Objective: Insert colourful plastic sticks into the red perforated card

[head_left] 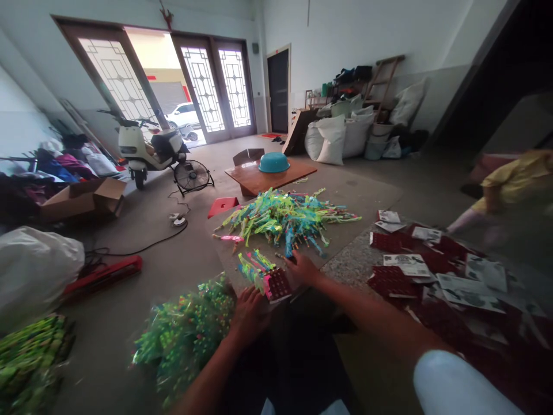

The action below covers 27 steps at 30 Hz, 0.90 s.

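Observation:
A dark red card with rows of holes [280, 283] lies at the near edge of a low board. My left hand [249, 311] rests beside the card's left edge, its fingers stretched over the ends of green and pink ribbon strips [256, 266]. Just beyond the card, my right hand [303, 270] is closed in a pinch at the pile's near edge. What it pinches is small, dark and mostly hidden by the fingers. A heap of yellow-green and blue ribboned sticks [276, 216] spreads over the board ahead of both hands.
Several red cards and printed sheets [406, 265] cover the right side. Green bundles [185, 328] lie at lower left. Behind the heap, a blue basin [274, 162] sits on a wooden tabletop [246, 177]. A fan [191, 176], a scooter [147, 144] and a person [514, 190] are farther off.

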### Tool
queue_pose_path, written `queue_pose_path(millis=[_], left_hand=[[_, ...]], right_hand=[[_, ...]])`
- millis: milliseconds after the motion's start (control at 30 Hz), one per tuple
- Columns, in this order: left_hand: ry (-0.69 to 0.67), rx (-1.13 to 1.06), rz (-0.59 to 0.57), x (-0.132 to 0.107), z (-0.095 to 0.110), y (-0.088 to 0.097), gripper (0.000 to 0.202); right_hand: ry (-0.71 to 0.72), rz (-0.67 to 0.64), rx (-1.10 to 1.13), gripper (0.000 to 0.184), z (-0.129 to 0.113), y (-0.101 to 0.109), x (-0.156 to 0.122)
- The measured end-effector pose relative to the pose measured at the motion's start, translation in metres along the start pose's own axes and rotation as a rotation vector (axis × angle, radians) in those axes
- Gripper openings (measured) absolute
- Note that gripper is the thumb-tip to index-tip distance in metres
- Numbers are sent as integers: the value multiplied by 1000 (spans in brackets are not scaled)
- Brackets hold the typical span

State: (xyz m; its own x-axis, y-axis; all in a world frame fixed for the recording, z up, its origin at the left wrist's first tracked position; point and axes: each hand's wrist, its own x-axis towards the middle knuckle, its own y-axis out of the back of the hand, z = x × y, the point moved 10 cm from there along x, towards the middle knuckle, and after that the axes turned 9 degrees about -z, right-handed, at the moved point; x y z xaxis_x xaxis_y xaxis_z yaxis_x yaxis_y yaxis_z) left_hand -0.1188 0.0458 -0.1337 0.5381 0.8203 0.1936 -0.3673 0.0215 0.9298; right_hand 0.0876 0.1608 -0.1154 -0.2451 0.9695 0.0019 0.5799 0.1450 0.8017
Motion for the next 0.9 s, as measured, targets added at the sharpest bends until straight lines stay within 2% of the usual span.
queue_pose_path(millis=[100,233,467,700,800,900], left_hand=[[-7,-14,11,0,2,3,45],[-13,-25,20,0,3,5,48],[-18,-13,20,0,2,3,47],[-33,-2,22,-1,3,6,52],[-35,-13,58,-3,3,8,50],[11,-69,149,-5,-3,10,53]], right_hand=[[-53,15,160,22,-4,-18,-1],[-80,17,205,19,-7,-23,1],[-31,-91,-54,18,-21,-26,0],[-17,-96,-194,22,-28,-32,1],[-20,-117,-225,26,-29,-35,0],[-15,-135,-232,26,-30,-35,0]])
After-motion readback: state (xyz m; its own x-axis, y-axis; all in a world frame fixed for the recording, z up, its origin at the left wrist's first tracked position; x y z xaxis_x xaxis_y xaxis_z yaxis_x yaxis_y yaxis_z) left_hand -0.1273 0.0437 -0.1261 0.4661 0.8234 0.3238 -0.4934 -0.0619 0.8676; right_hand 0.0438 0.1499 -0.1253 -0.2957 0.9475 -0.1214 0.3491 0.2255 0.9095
